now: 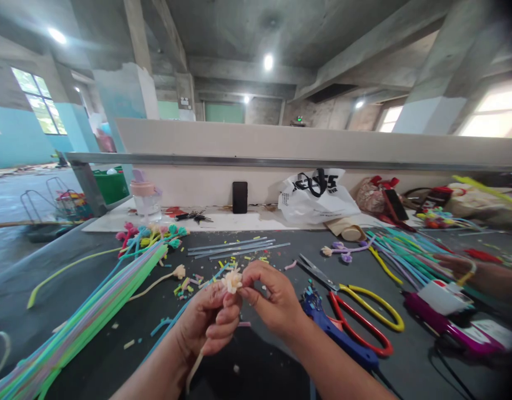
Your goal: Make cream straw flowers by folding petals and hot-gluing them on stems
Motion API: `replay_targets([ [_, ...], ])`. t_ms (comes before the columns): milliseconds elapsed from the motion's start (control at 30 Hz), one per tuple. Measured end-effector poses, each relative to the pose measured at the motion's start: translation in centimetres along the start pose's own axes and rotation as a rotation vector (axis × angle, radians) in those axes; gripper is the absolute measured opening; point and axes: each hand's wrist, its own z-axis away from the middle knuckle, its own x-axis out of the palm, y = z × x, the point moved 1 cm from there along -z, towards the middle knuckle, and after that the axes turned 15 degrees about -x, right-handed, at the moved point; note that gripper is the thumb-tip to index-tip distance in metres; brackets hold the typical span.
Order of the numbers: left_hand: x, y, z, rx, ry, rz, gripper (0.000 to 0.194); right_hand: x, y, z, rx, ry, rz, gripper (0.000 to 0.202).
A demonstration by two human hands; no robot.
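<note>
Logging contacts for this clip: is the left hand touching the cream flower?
Touching. The head view shows the left hand holding the cream flower near its base, thumb and fingers against it.

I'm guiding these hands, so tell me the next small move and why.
Probably a light pinch by the right hand to neaten the cream flower: it looks ruffled, the right fingertips are right at its side, and the left hand holds it up, with its stem hanging below.
</note>
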Motion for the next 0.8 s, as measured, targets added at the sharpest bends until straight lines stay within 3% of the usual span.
replay_targets([
  [333,-0.38,-0.06,0.0,-0.045,0.018,-0.022,0.013,-0.31,-0.47,-0.16,-0.029,0.034,0.033,0.004],
  [800,0.39,-0.32,-0.24,0.069,0.061,-0.094,0.012,-0.19,-0.68,-0.43,-0.182,-0.019,0.087,0.011],
])
